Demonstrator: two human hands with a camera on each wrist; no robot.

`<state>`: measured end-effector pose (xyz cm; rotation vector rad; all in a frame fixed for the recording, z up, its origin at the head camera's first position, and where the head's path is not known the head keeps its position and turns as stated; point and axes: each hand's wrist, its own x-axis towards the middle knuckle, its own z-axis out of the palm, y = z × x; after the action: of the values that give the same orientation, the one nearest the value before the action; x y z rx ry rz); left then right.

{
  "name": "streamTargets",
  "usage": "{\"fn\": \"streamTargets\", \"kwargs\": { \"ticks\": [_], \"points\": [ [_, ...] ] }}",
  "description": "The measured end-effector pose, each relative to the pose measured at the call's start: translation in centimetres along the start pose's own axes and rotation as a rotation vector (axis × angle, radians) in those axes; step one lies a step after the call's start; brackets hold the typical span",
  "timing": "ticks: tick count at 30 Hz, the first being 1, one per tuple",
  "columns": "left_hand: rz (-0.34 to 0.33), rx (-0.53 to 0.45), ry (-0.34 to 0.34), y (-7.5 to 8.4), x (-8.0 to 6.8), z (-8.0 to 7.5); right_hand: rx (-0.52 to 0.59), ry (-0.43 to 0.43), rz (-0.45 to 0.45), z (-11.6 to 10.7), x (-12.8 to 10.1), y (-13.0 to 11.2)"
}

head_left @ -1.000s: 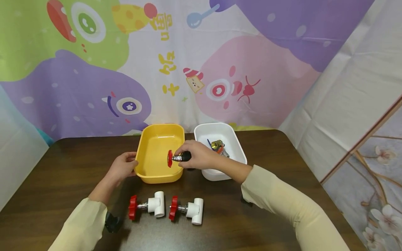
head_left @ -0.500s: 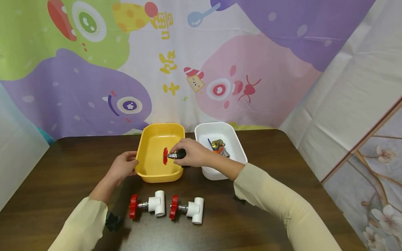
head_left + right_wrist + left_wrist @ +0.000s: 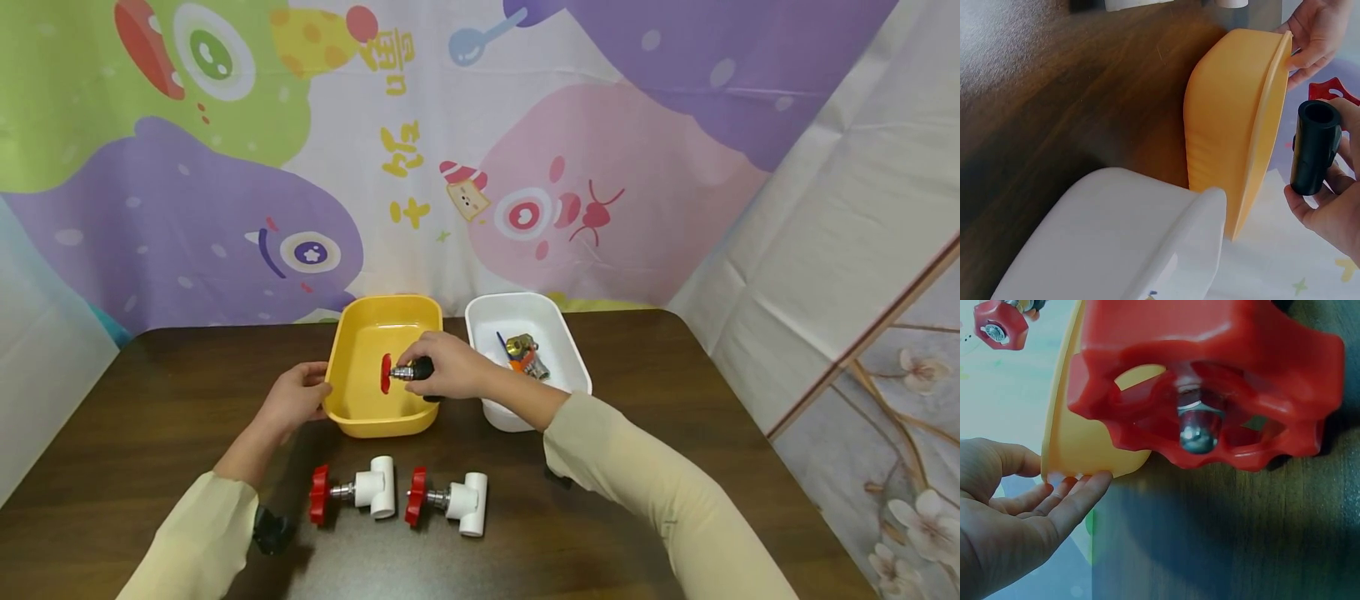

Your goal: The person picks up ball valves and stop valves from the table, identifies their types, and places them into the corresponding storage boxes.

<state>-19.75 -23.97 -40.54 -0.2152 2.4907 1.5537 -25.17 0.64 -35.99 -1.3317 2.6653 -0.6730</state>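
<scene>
My right hand (image 3: pixel 453 367) holds a black tee-shaped valve (image 3: pixel 423 369) over the yellow bin (image 3: pixel 360 333). The valve's red handwheel (image 3: pixel 386 373) points left, on a metal stem. From the right wrist view, the open end of its black pipe body (image 3: pixel 1313 147) faces the camera, with fingers round its side. My left hand (image 3: pixel 291 396) grips the yellow bin's left edge; in the left wrist view its thumb and fingertips meet the bin's rim and wall. A large red handwheel (image 3: pixel 1154 337) fills much of that view.
Two white tee valves with red handwheels, a left one (image 3: pixel 375 487) and a right one (image 3: pixel 467 504), lie in front of the bins. A white bin (image 3: pixel 510 317) at the right contains brass and metal fittings (image 3: pixel 520 344). A printed curtain (image 3: pixel 420 250) hangs behind the table.
My right hand has carried the black valve leftward, from the yellow bin's right edge to above its inside. The left hand stays on the bin's edge.
</scene>
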Motion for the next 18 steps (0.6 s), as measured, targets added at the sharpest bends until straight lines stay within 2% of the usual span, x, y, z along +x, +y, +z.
{"fn": "streamTargets", "kwargs": {
  "ticks": [18],
  "points": [
    [0.002,-0.007,0.007,0.01,-0.02,0.08,0.006,-0.013,0.04,1.02,0.81,-0.05]
  ]
}}
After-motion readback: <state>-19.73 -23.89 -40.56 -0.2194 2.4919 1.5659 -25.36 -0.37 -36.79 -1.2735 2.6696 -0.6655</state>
